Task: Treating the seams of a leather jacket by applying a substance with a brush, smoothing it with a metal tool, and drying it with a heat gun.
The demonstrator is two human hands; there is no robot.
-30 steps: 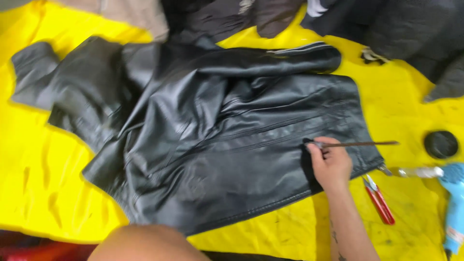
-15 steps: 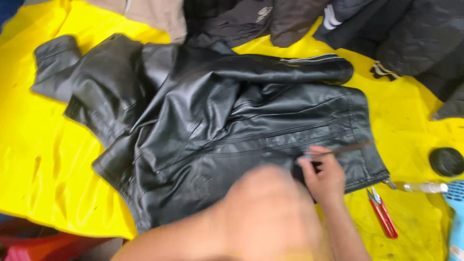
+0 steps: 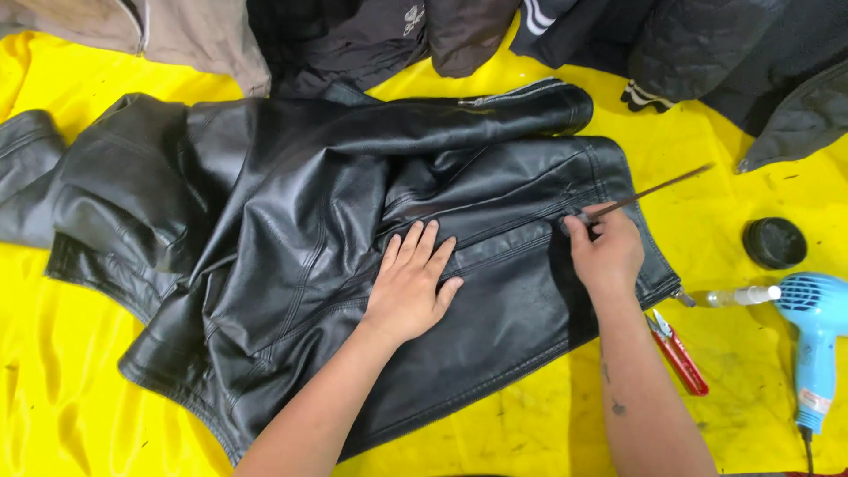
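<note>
Your left hand is now down flat on the black leather jacket, fingers spread, palm pressing the panel just left of the seam line; a second ago it wasn't on the jacket at all, half a second ago it was a blur crossing the view. So the panel is now pinned, which I'd read as bracing the leather so the tool work doesn't drag it. Your right hand is closed around a thin dark stick-like tool, pinched near its lower end, tip at the seam by the jacket's right edge, shaft angling up and to the right. It sits on about the same spot as before. Can't tell what the tip is, it's hidden under your fingers. Jacket lies spread on the yellow sheet, one sleeve stretched across the top, the other bunched at far left. Off the jacket to the right: red-handled snips near your forearm, a small clear spray bottle just beside the hem, a blue hair dryer, a round black tin. Other dark garments piled along the top edge, a beige one top left.
</note>
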